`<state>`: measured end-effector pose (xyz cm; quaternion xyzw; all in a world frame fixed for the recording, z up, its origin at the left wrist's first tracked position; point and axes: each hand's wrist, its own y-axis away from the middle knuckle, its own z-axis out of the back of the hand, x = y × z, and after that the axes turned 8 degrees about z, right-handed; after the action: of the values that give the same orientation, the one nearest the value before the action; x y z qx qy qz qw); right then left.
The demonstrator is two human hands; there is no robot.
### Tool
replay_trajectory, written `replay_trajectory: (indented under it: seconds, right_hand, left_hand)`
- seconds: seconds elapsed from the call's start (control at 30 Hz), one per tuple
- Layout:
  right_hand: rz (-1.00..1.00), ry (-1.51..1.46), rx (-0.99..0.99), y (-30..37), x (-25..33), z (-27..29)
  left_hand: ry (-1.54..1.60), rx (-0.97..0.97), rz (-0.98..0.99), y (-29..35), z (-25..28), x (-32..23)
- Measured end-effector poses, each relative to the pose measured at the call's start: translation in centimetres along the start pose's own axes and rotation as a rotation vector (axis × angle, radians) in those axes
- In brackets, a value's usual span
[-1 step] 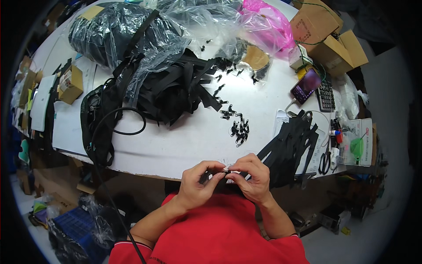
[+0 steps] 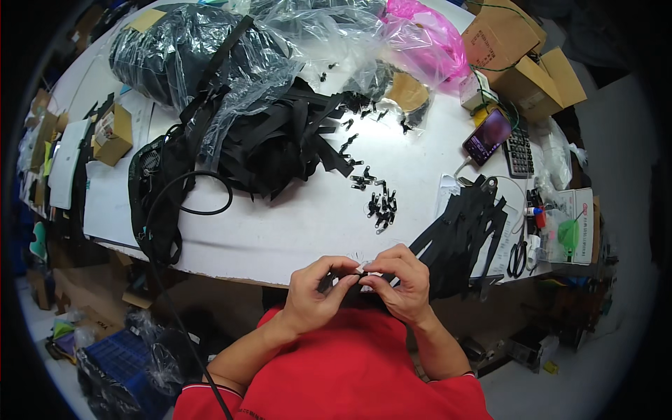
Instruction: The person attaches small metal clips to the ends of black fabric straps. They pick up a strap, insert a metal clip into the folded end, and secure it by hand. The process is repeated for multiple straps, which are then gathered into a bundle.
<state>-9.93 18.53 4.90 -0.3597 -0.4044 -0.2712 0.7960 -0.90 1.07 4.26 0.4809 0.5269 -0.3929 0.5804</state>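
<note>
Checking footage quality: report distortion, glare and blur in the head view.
Head view: fisheye bends the white table edge, corners go black; glare on the clear plastic bags and phone screen; both hands fairly sharp, though what they pinch is too small to resolve.

We counted two hands, left hand (image 2: 315,294) and right hand (image 2: 402,283), fingertips meeting over one small black piece (image 2: 362,273). One white table (image 2: 280,231). One pink plastic bag (image 2: 427,35). One phone (image 2: 486,133), one calculator (image 2: 519,147), one pair of scissors (image 2: 518,259). Two open cardboard boxes at the far right, box one (image 2: 500,35) and box two (image 2: 542,80); one smaller box (image 2: 112,133) at left. One big heap of black straps (image 2: 280,140), one smaller sheaf (image 2: 465,231). Loose black sliders (image 2: 381,206): over a dozen, too small to count exactly.
</note>
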Motion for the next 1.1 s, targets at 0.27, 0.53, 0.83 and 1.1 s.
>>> replay_trajectory:
  seconds: [0.27, 0.53, 0.83, 1.1]
  right_hand:
    - [0.015, -0.055, -0.012, 0.7, -0.3, -0.1]
    - [0.042, -0.12, 0.009, 1.1, -0.6, -0.4]
    - [-0.202, -0.607, -0.079, 3.3, -1.6, -1.4]
    - [-0.362, -0.814, -0.119, 4.8, -2.7, -1.9]
  left_hand:
    - [-0.015, 0.011, 0.014, 0.0, 0.0, 0.2]
    - [-0.053, 0.01, 0.023, 0.2, 0.1, 0.3]
    - [-0.104, 0.005, -0.059, 0.3, -0.3, -0.2]
    - [-0.169, 0.007, -0.049, 0.3, -0.6, -0.7]
